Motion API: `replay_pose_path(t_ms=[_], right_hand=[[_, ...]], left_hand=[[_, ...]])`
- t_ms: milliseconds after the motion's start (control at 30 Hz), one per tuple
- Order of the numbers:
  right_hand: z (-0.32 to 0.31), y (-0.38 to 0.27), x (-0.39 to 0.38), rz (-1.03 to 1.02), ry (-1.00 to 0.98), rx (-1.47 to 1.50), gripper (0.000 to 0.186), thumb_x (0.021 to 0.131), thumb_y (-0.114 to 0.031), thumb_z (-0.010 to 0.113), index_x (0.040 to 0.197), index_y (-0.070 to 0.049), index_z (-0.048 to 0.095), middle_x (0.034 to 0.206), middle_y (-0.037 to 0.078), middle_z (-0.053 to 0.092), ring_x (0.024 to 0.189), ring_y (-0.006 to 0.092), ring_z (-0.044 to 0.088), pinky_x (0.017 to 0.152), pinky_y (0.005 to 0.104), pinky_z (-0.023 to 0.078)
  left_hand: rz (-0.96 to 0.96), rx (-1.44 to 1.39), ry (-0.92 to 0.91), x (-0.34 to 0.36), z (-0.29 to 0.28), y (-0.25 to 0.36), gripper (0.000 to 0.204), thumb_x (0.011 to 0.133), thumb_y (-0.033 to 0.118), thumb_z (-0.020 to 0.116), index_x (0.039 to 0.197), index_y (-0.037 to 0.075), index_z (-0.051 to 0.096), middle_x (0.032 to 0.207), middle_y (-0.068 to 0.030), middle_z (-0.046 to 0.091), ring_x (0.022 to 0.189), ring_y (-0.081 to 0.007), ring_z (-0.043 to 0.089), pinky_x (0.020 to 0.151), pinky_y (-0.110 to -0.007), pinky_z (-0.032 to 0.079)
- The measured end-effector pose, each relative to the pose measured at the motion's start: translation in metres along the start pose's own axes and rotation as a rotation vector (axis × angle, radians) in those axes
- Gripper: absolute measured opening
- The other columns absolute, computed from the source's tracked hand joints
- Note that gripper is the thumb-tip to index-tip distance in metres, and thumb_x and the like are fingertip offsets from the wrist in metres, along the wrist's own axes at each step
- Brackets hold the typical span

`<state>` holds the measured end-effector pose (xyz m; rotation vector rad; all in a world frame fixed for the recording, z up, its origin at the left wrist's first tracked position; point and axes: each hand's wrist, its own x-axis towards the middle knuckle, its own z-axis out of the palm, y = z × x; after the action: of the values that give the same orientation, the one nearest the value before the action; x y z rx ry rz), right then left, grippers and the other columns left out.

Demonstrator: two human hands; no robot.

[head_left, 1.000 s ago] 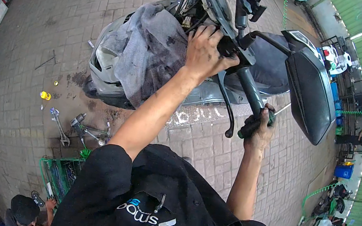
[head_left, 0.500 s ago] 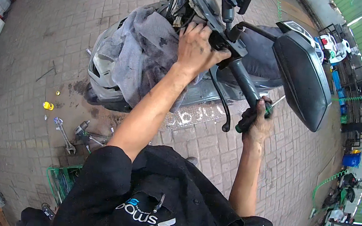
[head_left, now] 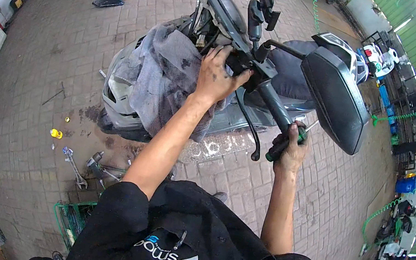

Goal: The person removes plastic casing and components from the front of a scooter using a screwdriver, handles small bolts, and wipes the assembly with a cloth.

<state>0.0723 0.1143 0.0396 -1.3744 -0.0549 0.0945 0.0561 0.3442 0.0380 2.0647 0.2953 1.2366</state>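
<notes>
One black tubular handlebar grip is seen upper centre, slanted toward the wearer, w/ a curved black brake lever alongside. A black-&-green-handled screwdriver is clasped in the R hand by the grip's near end, thin shaft pointed up-right. The L hand is placed at the bar's black plastic housing; whether anything's pinched there can't be told. A large black mirror is mounted to the right; a rumpled grey cloth is draped over the scooter's silver-grey bodywork. On the brick floor, a long metal wrench is laid.
</notes>
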Motion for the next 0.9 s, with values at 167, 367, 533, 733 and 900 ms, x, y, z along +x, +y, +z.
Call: replay_pose_path(t_ms=[167, 367, 533, 733, 900], right_hand=[[-0.001, 0.002, 0.001, 0.000, 0.013, 0.007, 0.033, 0.079, -0.023, 0.067, 0.101, -0.005, 0.050, 0.073, 0.005, 0.053, 0.051, 0.0135, 0.049, 0.043, 0.0259, 0.041], [0.000, 0.003, 0.002, -0.003, 0.012, 0.026, 0.032, 0.080, -0.021, 0.066, 0.101, -0.005, 0.050, 0.071, 0.005, 0.053, 0.049, 0.0130, 0.049, 0.042, 0.0257, 0.040], [-0.003, 0.009, 0.005, -0.045, 0.013, -0.021, 0.036, 0.079, -0.029, 0.065, 0.104, -0.007, 0.050, 0.063, 0.004, 0.050, 0.048, 0.0144, 0.050, 0.040, 0.0259, 0.041], [-0.001, 0.006, 0.003, -0.017, 0.015, 0.023, 0.033, 0.081, -0.022, 0.065, 0.104, -0.005, 0.049, 0.068, 0.004, 0.051, 0.049, 0.0118, 0.049, 0.043, 0.0249, 0.040], [0.003, -0.002, -0.002, 0.019, -0.007, -0.005, 0.034, 0.082, -0.023, 0.064, 0.105, -0.005, 0.048, 0.063, 0.004, 0.050, 0.047, 0.0122, 0.048, 0.042, 0.0247, 0.039]], left_hand=[[-0.052, -0.030, 0.004, 0.007, -0.002, 0.009, 0.044, 0.056, 0.024, 0.075, 0.089, -0.001, 0.060, 0.093, -0.0180, 0.057, 0.090, -0.0332, 0.055, 0.081, -0.039, 0.044], [-0.055, -0.057, -0.058, 0.010, -0.002, 0.005, 0.042, 0.053, 0.022, 0.074, 0.087, 0.000, 0.061, 0.092, -0.0181, 0.056, 0.089, -0.0331, 0.054, 0.081, -0.039, 0.044], [-0.029, -0.021, -0.052, 0.010, -0.004, 0.009, 0.046, 0.056, 0.024, 0.076, 0.094, 0.001, 0.061, 0.095, -0.0174, 0.060, 0.090, -0.0327, 0.057, 0.082, -0.038, 0.045], [-0.100, -0.059, -0.060, 0.006, -0.003, 0.012, 0.043, 0.059, 0.026, 0.075, 0.093, 0.001, 0.061, 0.093, -0.0166, 0.060, 0.091, -0.0312, 0.057, 0.083, -0.038, 0.043], [-0.122, -0.052, 0.015, 0.007, 0.001, 0.014, 0.043, 0.057, 0.028, 0.075, 0.088, 0.000, 0.063, 0.092, -0.0161, 0.061, 0.088, -0.0307, 0.057, 0.081, -0.037, 0.044]])
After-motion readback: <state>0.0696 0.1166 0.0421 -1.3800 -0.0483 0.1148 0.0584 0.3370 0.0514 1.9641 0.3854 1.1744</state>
